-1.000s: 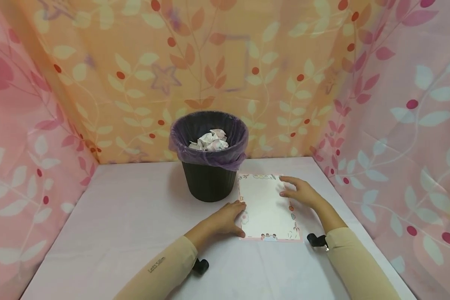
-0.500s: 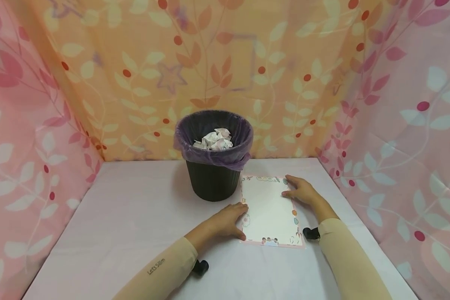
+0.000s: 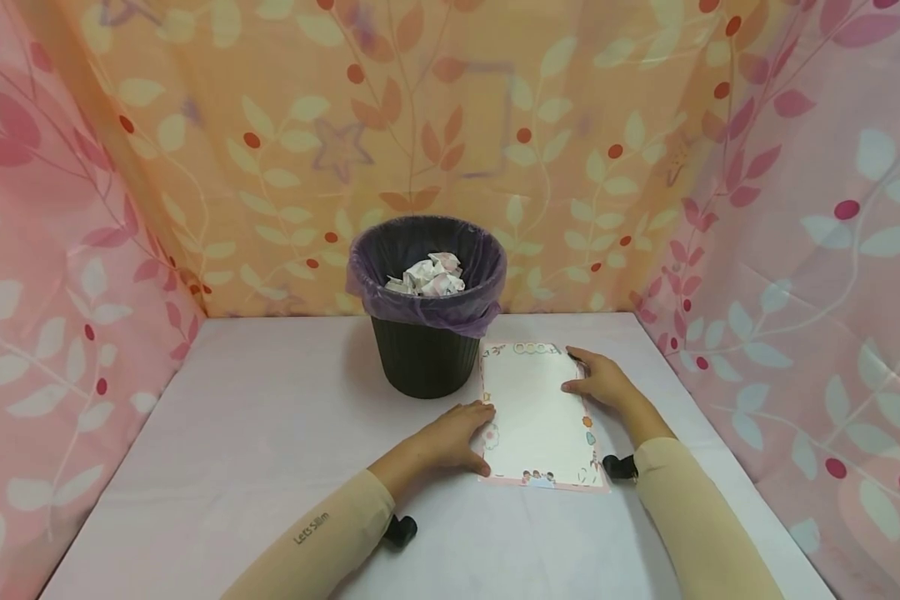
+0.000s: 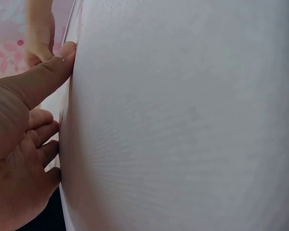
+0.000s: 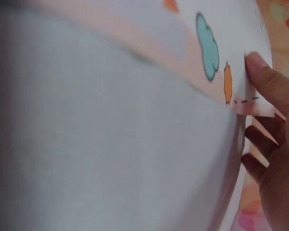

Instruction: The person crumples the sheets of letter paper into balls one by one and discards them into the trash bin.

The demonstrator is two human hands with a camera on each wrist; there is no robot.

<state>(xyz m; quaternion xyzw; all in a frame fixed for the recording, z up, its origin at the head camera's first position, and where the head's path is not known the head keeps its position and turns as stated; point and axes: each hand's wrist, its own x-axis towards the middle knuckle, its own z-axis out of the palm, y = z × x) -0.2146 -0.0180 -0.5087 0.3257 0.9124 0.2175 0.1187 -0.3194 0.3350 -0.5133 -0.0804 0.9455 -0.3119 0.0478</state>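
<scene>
A white sheet of paper [image 3: 536,417] with a pink border and small printed drawings lies on the table. My left hand [image 3: 450,437] rests along its left edge, thumb near the bottom corner and fingers loosely spread. In the left wrist view the left thumb [image 4: 55,70] is stretched out on the white surface. My right hand [image 3: 603,383] is at the sheet's upper right. In the right wrist view the right thumb [image 5: 267,79] lies on top of the paper [image 5: 209,62] and the other fingers are below its edge, so the hand pinches a slightly raised border.
Just left of the sheet stands a black bin [image 3: 423,358] lined with a purple bag [image 3: 435,310]. Crumpled paper [image 3: 431,275] lies inside it. A white cloth [image 3: 270,417] covers the table, and patterned curtains [image 3: 292,183] enclose it at the back and sides.
The head view has shifted slightly. My right hand has closed in on the sheet's upper right edge, and the border there is now a little raised. The left hand stays in place.
</scene>
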